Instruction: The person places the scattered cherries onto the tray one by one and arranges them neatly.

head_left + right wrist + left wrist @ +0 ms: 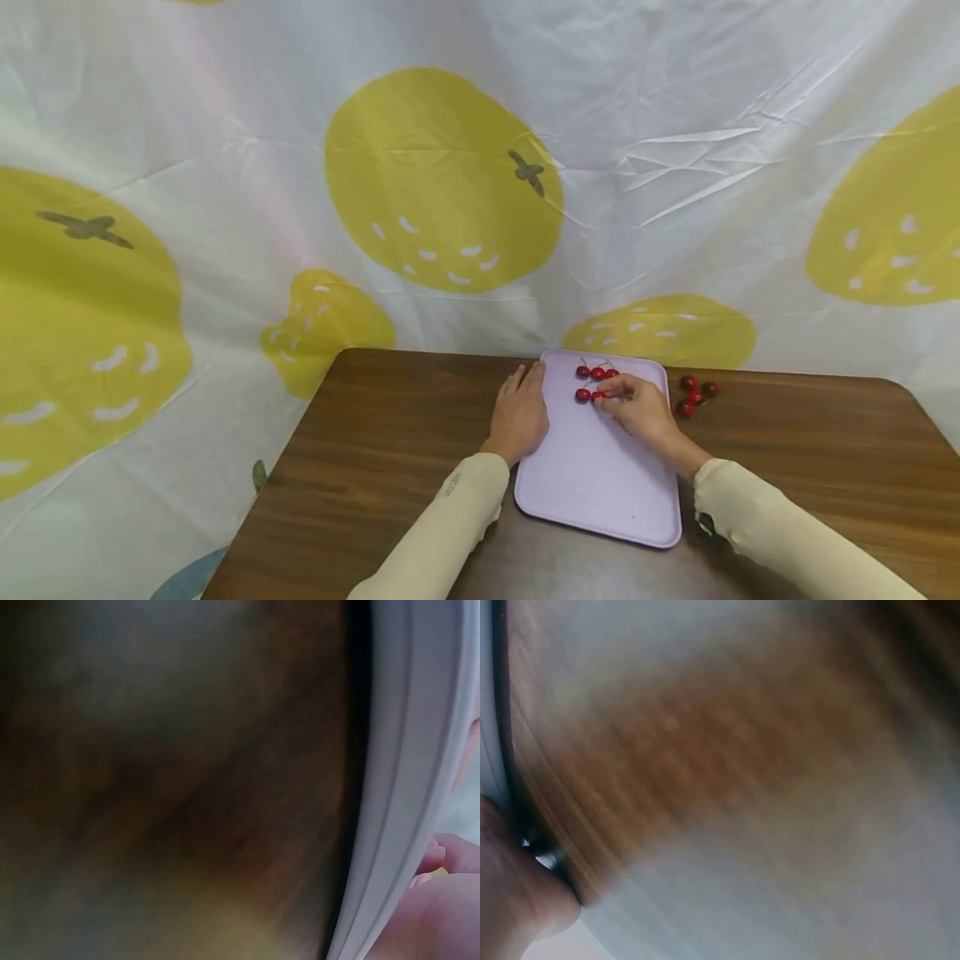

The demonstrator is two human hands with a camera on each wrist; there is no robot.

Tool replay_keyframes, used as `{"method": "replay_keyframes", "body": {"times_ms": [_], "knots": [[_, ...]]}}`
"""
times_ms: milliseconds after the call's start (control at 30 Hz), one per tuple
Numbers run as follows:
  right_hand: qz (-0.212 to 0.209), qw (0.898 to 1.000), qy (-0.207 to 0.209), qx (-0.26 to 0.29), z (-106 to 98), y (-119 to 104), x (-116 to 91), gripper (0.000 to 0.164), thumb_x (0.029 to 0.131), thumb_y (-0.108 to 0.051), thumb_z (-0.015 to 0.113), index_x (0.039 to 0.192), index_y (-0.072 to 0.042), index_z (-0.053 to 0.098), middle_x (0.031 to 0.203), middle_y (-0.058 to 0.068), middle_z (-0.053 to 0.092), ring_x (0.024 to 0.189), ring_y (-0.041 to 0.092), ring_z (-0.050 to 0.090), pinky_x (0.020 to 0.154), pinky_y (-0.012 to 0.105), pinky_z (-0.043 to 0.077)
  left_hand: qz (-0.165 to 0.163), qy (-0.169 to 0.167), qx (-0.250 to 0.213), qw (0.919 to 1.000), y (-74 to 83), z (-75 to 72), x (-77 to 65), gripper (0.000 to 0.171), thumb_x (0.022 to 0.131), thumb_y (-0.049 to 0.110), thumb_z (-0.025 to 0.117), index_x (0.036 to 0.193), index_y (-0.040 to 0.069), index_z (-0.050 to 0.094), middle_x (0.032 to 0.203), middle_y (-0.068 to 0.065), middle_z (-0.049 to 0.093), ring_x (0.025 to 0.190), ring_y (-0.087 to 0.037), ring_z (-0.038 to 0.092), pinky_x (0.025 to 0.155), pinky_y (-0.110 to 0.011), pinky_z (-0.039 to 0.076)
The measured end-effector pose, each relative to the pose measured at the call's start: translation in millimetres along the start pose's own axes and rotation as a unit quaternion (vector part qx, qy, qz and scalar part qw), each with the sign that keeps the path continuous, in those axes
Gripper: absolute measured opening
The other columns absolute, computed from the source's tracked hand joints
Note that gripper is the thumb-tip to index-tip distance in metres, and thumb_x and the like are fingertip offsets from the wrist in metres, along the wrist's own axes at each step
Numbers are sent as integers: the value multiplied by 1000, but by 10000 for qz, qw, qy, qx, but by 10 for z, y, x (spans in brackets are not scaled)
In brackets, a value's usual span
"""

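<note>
A pale lilac tray (592,483) lies lengthwise on the table. Near its far end is a row of red cherries (597,373) with thin stems. Closer in, one cherry (582,396) sits beside another cherry (597,397), which my right hand (639,410) pinches between thumb and fingers. My left hand (522,414) rests along the tray's left edge with its fingers extended. The left wrist view catches only part of that hand (525,915) by the tray rim (489,720). In the right wrist view, the rim (412,750) hides most of the right hand (435,915).
Several dark red cherries (696,397) lie in a cluster on the brown wooden table (810,450), just right of the tray. Behind the table's far edge hangs a white curtain (660,183) printed with yellow fruit.
</note>
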State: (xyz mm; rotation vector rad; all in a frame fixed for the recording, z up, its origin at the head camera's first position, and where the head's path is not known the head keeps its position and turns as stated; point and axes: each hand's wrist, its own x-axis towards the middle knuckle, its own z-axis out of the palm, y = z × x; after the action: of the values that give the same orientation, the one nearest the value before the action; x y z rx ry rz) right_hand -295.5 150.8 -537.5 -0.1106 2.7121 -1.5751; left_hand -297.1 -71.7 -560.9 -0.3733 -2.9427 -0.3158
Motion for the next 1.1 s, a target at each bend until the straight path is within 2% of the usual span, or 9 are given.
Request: {"method": "replay_keyframes", "body": {"times_ms": [200, 433, 600, 733, 867, 967, 1100], "knots": [[12, 9999, -16, -148, -16, -14, 39, 22, 94, -15, 78, 112, -3, 76, 111, 16, 77, 77, 7, 59, 61, 18, 54, 42, 85, -6, 10000, -1, 14, 26, 53, 114, 20, 37, 165, 10, 35, 170, -2, 43, 159, -27, 38, 133, -43, 31], [245, 9994, -166, 200, -39, -2, 21, 25, 96, -14, 75, 117, -2, 74, 97, 9, 75, 68, 6, 58, 53, 22, 53, 51, 145, -173, 9997, 7, 14, 26, 52, 113, 19, 38, 165, 10, 36, 169, -3, 44, 159, -28, 38, 133, -45, 32], [262, 9986, -266, 361, -57, 2, 2, 29, 96, -13, 74, 122, -1, 71, 90, 9, 74, 71, 7, 62, 52, 27, 56, 48, 111, -138, 9998, 25, -3, 27, 52, 113, 19, 39, 164, 9, 36, 169, -3, 44, 159, -28, 38, 132, -45, 32], [222, 9966, -367, 704, -63, 9, -31, 33, 98, -9, 72, 127, 4, 67, 111, 22, 75, 78, 8, 69, 57, 29, 62, 30, 80, -67, 9999, 32, 7, 19, 52, 113, 19, 39, 165, 10, 35, 169, -2, 45, 159, -28, 38, 132, -44, 32], [255, 9909, -547, 1201, -105, -9, -91, 38, 100, -7, 69, 135, 8, 61, 138, 32, 64, 88, 14, 76, 65, 33, 66, -8, 69, -78, 9999, 28, 34, 8, 53, 113, 19, 38, 166, 11, 34, 169, -2, 44, 160, -27, 37, 133, -44, 31], [211, 9888, -575, 1364, -192, -69, -170, 41, 100, -8, 69, 138, 6, 60, 144, 32, 60, 88, 16, 77, 67, 35, 67, 13, 150, -90, 9998, 20, 40, -1, 53, 113, 18, 38, 165, 10, 35, 169, -3, 45, 159, -28, 38, 132, -45, 32], [64, 9920, -397, 1194, -343, -126, -288, 42, 99, -9, 71, 138, 3, 62, 143, 30, 62, 81, 16, 76, 62, 35, 65, 53, 210, -206, 9996, -2, 44, -7, 52, 113, 18, 37, 164, 8, 37, 168, -5, 46, 158, -30, 39, 132, -46, 33]]}}
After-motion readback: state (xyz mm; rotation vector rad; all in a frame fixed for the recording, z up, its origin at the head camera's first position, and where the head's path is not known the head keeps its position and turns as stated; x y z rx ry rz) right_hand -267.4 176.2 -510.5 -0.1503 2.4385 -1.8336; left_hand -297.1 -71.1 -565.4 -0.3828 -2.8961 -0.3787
